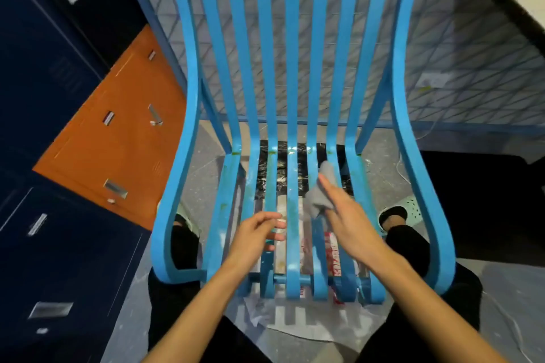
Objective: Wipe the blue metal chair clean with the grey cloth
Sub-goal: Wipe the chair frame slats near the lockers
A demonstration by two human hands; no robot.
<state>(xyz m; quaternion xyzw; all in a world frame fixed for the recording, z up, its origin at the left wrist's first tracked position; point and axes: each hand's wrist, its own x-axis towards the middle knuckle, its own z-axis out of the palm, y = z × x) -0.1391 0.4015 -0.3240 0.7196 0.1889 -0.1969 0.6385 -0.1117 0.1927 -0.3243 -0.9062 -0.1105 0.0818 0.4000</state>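
Observation:
The blue metal chair [292,68] fills the middle of the head view, its slatted seat facing me. Green smears show along the slats near the seat's bend and on the left slats. My right hand [348,224] presses the grey cloth [320,194] onto a seat slat right of centre, fingers stretched forward over it. The cloth bunches under the palm and pokes out ahead of the fingertips. My left hand [256,233] hovers over the front left slats with loosely curled fingers, holding nothing.
Dark blue lockers [44,97] and an orange cabinet [118,138] stand at the left. A blue-framed mesh panel [442,53] rises behind the chair. Plastic sheeting and printed paper [295,321] lie on the floor under the seat. My legs and shoes [404,212] flank the chair.

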